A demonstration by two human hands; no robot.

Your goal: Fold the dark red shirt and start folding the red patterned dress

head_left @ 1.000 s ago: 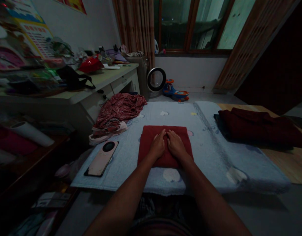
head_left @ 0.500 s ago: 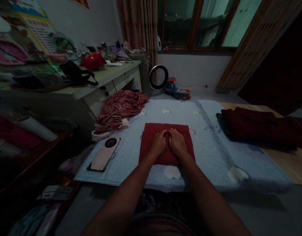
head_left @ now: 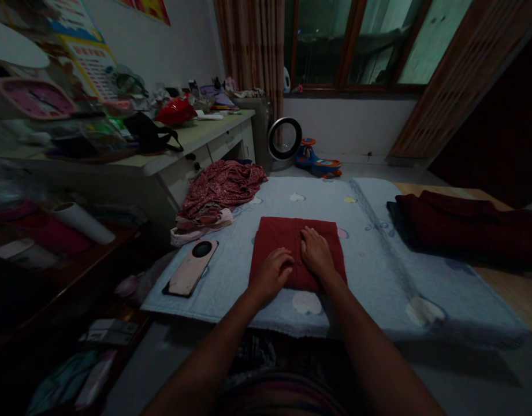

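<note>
A red garment (head_left: 274, 234), folded into a neat rectangle with a buttoned strip down its middle, lies flat on a pale blue cloth (head_left: 369, 277). My right hand (head_left: 316, 253) rests on it just right of the buttons, fingers stretched forward. Lower and to the left, my left hand (head_left: 273, 273) is over the garment's near left part, its fingers loosely bent and apart. Neither hand grips the fabric. Left of the garment lies a pink phone (head_left: 191, 270) with a round dark camera patch.
A crumpled patterned red cloth (head_left: 224, 188) sits at the table's far left corner. Dark red folded clothes (head_left: 460, 225) are stacked on the right. A cluttered desk (head_left: 196, 138) runs along the left wall. A blue and orange ride-on toy (head_left: 315, 162) stands on the floor beyond.
My left hand has drawn back toward me along the garment, away from the right hand. My right hand stays near the buttons. The view has turned slightly left.
</note>
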